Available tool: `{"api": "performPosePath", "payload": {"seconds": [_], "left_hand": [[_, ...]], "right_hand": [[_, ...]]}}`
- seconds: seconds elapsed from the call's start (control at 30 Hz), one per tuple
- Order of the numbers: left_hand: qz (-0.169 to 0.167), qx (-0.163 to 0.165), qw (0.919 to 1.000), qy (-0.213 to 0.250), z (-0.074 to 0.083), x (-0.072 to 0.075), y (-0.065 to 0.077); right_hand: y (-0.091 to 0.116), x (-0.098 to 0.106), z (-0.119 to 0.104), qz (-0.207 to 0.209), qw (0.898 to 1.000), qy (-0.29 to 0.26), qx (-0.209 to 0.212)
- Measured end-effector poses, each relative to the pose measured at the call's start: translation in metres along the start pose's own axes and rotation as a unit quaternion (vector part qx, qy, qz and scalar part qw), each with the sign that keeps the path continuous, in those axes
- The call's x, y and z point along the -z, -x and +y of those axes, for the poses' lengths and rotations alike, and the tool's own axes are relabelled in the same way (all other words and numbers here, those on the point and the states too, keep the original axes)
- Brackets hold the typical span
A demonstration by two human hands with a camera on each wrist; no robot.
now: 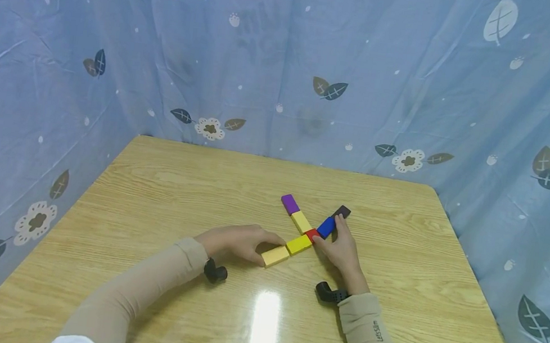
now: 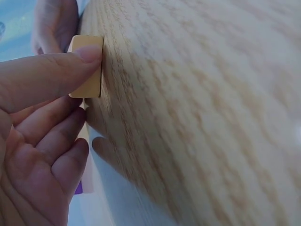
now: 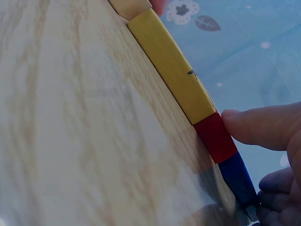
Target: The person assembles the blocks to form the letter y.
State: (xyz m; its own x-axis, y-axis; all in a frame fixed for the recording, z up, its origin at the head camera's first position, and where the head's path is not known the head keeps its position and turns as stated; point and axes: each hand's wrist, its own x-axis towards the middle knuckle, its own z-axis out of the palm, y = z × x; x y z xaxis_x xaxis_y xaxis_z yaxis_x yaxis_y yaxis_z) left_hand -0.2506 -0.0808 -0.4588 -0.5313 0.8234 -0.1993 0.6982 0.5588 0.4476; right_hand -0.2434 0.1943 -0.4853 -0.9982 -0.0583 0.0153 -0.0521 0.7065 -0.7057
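A pale tan block (image 1: 275,257) lies at the near left end of a diagonal row. My left hand (image 1: 245,242) pinches it, thumb on the near side and index finger at the far side. Beyond it the row runs through a yellow block (image 1: 299,245), a red block (image 3: 216,137), a blue block (image 1: 326,227) and a black block (image 1: 344,210). My right hand (image 1: 344,251) is at the row's other part. Its thumb touches the red block, and its fingertips rest by the blue and black blocks.
A pale yellow block (image 1: 301,222) and a purple block (image 1: 290,204) branch off from the red block toward the far left. The wooden table (image 1: 192,179) ends at a blue patterned curtain (image 1: 278,53). Black wrist devices (image 1: 215,271) jut from both sleeves.
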Motion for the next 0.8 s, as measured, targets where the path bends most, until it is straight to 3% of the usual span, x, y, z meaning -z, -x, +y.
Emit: {"api": "performPosePath", "payload": {"seconds": [0.8], "left_hand": [[0.007, 0.004, 0.9999, -0.015, 0.0033, -0.0008, -0.0029]], "right_hand": [[-0.0014, -0.0016, 0.0035, 0.006, 1.0, 0.013, 0.004]]}}
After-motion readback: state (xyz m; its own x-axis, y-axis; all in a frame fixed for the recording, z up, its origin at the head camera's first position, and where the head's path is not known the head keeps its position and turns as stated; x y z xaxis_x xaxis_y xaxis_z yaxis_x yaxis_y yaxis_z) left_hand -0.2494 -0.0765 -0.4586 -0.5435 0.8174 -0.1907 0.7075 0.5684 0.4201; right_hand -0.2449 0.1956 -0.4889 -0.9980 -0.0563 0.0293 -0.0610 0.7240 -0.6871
